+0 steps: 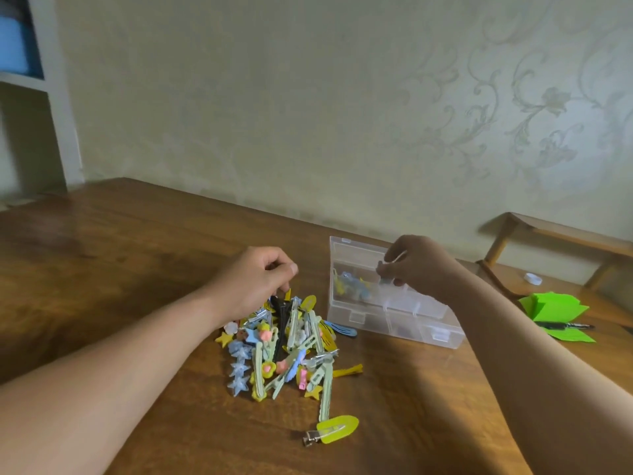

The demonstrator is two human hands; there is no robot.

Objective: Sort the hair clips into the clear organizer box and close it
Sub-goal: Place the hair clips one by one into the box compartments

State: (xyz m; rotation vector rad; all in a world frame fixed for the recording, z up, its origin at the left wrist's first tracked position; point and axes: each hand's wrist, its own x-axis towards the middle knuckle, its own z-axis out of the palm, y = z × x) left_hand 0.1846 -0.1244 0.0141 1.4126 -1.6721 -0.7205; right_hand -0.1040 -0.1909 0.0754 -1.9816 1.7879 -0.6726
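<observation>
Clear plastic organizer box, compartmented, lid raised, on glossy wooden table, right hand over the box pinching a small pale-blue clip, tangled pastel hair clips left of the box, left hand fingers curled, pinching a yellow clip.

A brown wooden table is recorded as the carrying surface. A mixed pile of hair clips is heaped near its middle. A clear organizer box, lid raised, is set just right of the pile, with a dark blue clip seen between them. A yellow-green clip is noted apart, nearer the front. Green paper sheets and a small white cap are located far right.
</observation>
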